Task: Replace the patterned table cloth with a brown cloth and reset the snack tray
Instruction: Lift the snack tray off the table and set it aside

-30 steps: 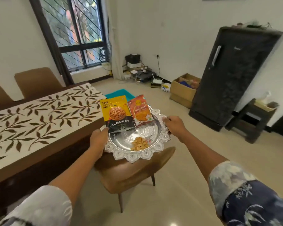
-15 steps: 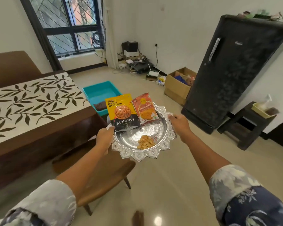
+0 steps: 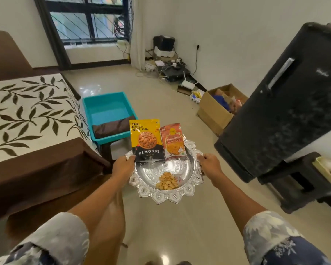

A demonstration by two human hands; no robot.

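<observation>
Snack tray [image 3: 166,197] is carried further clear of the table [image 3: 36,178], rim clamped by left hand [image 3: 122,167] and right hand [image 3: 208,165], kept level so snacks [image 3: 167,181] are not spilled; patterned cloth [image 3: 27,115] is thus freed for removal.

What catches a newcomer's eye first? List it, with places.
The ornate silver tray at centre, gripped at its rim by left hand and right hand, carries a yellow almonds pouch and an orange packet. At left spreads the leaf-patterned cloth; past its end a brown cloth lies in a teal tub.
</observation>
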